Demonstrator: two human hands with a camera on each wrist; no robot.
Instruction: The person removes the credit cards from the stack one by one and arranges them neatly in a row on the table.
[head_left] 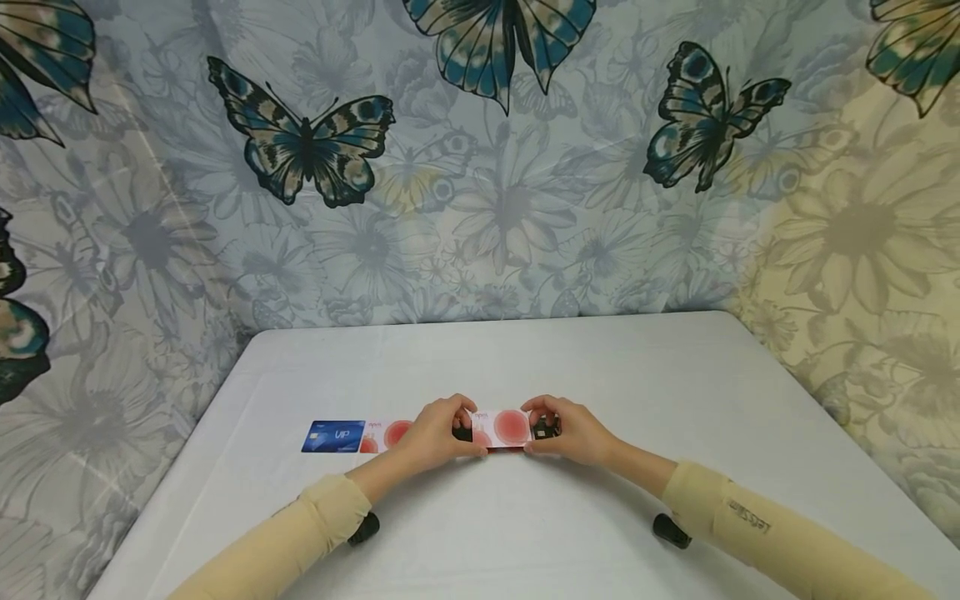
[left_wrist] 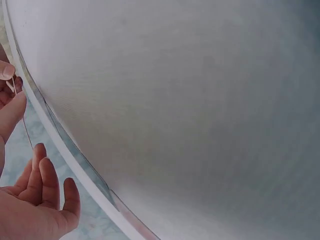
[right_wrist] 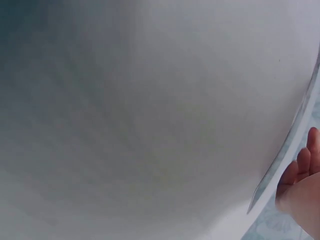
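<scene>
In the head view both hands meet at the table's middle on a small stack of white cards with red circles (head_left: 504, 427). My left hand (head_left: 438, 433) pinches the stack's left end, thumb at the near edge, fingers curled over the far edge. My right hand (head_left: 564, 429) pinches the right end the same way. To the left lie another red-circle card (head_left: 386, 435) and a blue VIP card (head_left: 333, 436), flat in a row. The left wrist view shows curled left fingers (left_wrist: 42, 180) by the table edge; the right wrist view shows the right fingers (right_wrist: 305, 165) only.
A white table (head_left: 525, 533) carries the cards. Butterfly-and-flower cloth (head_left: 487, 192) hangs behind and along both sides. Black wrist camera mounts (head_left: 670, 530) sit under each beige sleeve, close to the tabletop.
</scene>
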